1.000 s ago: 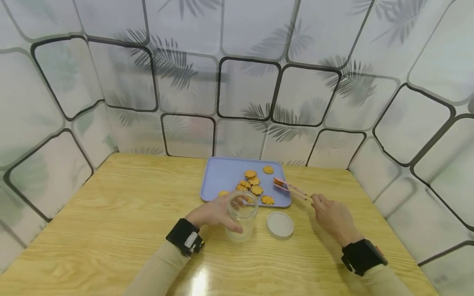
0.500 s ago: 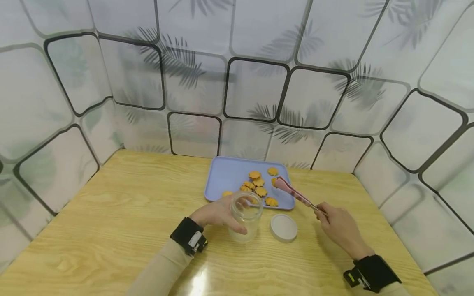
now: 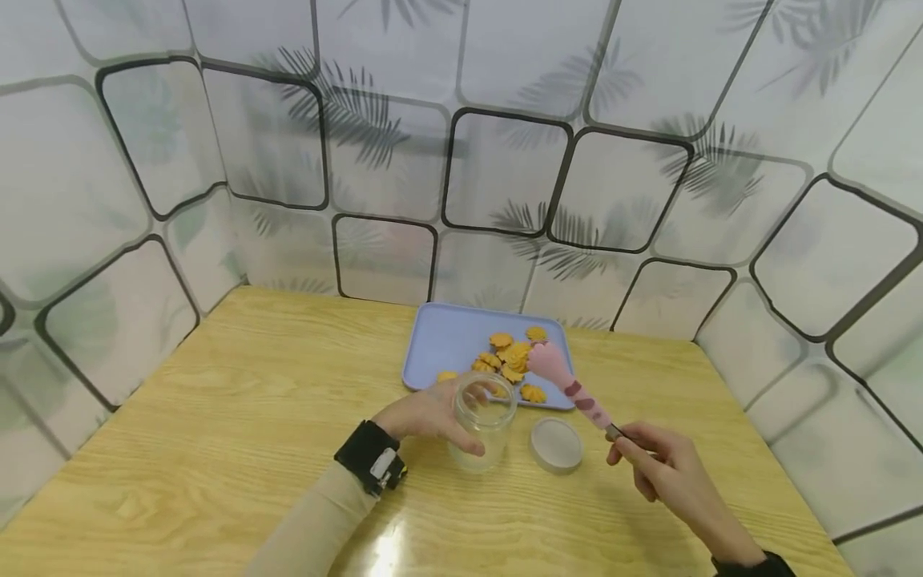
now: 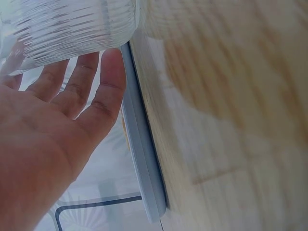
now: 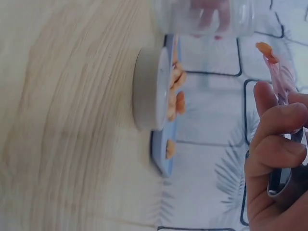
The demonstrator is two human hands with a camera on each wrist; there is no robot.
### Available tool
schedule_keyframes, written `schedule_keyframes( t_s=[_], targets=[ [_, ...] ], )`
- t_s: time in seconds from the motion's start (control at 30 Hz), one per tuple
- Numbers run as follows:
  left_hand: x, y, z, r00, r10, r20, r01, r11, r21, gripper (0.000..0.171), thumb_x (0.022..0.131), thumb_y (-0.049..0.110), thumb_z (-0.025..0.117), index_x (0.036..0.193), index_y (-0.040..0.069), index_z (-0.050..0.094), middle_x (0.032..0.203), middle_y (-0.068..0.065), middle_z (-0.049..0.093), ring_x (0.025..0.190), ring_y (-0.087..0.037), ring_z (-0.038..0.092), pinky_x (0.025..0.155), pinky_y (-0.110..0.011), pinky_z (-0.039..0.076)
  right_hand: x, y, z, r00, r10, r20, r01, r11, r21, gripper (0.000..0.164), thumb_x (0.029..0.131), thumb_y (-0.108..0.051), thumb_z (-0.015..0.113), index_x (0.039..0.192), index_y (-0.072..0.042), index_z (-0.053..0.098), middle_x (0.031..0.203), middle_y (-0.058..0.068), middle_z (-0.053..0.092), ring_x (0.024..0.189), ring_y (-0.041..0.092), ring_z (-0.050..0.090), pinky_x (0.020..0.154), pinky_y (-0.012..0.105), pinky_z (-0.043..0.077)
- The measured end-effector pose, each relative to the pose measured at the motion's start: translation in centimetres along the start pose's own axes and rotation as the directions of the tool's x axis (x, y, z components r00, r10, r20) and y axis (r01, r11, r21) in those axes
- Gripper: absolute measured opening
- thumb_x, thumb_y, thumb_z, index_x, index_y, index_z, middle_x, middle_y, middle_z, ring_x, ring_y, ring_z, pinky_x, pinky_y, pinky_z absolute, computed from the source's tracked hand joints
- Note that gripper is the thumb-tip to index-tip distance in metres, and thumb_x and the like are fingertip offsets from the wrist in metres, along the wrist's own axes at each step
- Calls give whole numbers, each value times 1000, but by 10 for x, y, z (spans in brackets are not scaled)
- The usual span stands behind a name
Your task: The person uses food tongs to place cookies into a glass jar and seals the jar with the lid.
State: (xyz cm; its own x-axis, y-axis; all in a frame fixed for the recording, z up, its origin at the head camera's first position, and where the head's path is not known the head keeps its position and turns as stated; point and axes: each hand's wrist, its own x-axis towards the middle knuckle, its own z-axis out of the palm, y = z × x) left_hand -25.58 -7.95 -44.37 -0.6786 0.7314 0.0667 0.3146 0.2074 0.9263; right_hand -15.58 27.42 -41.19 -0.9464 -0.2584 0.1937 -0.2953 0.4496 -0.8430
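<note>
My left hand (image 3: 433,417) holds a clear glass jar (image 3: 486,433) upright on the table, fingers behind it and thumb in front. The ribbed jar wall (image 4: 82,29) shows in the left wrist view. My right hand (image 3: 667,469) grips pink paw-tipped tongs (image 3: 573,389) by the metal handle. A flower-shaped cookie (image 5: 267,52) is pinched in the tongs' tips, raised above the tray in the right wrist view. Several similar cookies (image 3: 485,363) lie on the blue tray (image 3: 443,336), some of them partly hidden by the jar and tongs.
A round whitish lid (image 3: 556,445) lies on the wooden table (image 3: 238,417), between the jar and my right hand. Patterned curtains (image 3: 389,160) enclose the table at the back and sides.
The tongs with the cookie have lifted off the tray's right side and swung left toward the jar, turning their paw face up. My left hand stays at the jar.
</note>
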Motion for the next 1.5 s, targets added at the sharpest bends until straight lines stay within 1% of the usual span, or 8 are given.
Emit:
schedule_keyframes(
  t_s=[0.2,0.4,0.67,0.9,1.13,1.23,1.37,1.5],
  targets=[
    [0,1,0,999,-33,-18,33,999,16,86,73,13,91,147,18,47,139,-19,53,127,-34,51,101,-41,47,-16,-15,6,997,-48,59,45,998,52,18,107,-6,50,108,-2,68,84,-2,70,42,20,42,36,29,38],
    [-1,4,1,995,-89,-45,92,994,52,103,72,17,92,157,16,34,139,-13,55,127,-27,52,103,-42,46,-23,-19,13,994,-81,71,79,996,32,19,106,-3,51,106,-7,69,83,-3,70,40,18,43,35,28,38],
    [1,1,-1,1000,-19,12,19,1000,-18,101,72,10,91,155,18,35,144,-2,53,135,-27,49,115,-47,37,-19,-20,29,994,-101,47,102,995,-21,15,104,-5,56,102,-9,70,72,-6,66,39,8,42,34,24,37],
    [1,1,0,999,-36,14,37,999,-30,105,71,9,92,156,19,32,144,-1,54,135,-25,50,115,-46,37,-17,-21,33,990,-135,32,137,988,-74,15,103,-4,58,97,-11,71,55,1,55,38,1,41,33,22,35],
    [1,5,-2,999,-51,-12,50,999,-7,103,73,11,91,158,24,34,146,-10,51,136,-29,47,112,-48,40,-13,-22,34,981,-192,-5,190,971,-144,16,100,0,61,97,-13,70,61,-10,57,42,-7,37,34,21,33],
    [2,6,-1,999,-47,-7,47,999,-2,99,74,10,91,156,21,37,145,-14,52,135,-32,48,108,-46,43,-13,-22,33,985,-171,-10,168,976,-138,13,100,-1,61,101,-9,70,68,-12,60,42,-4,37,35,21,33],
    [2,4,-1,1000,-21,0,21,1000,2,90,74,9,90,151,16,44,141,-20,52,132,-36,49,103,-42,46,-11,-19,29,994,-84,-72,72,986,-149,12,101,-5,61,109,-3,70,72,-9,62,41,2,35,35,23,32],
    [2,2,-1,1000,-13,-4,13,1000,9,88,74,9,91,149,18,46,139,-21,53,130,-38,49,100,-41,47,-5,-10,27,987,-42,-158,1,967,-253,13,100,-11,66,111,-5,71,76,-2,67,41,0,33,36,23,31]
  ],
)
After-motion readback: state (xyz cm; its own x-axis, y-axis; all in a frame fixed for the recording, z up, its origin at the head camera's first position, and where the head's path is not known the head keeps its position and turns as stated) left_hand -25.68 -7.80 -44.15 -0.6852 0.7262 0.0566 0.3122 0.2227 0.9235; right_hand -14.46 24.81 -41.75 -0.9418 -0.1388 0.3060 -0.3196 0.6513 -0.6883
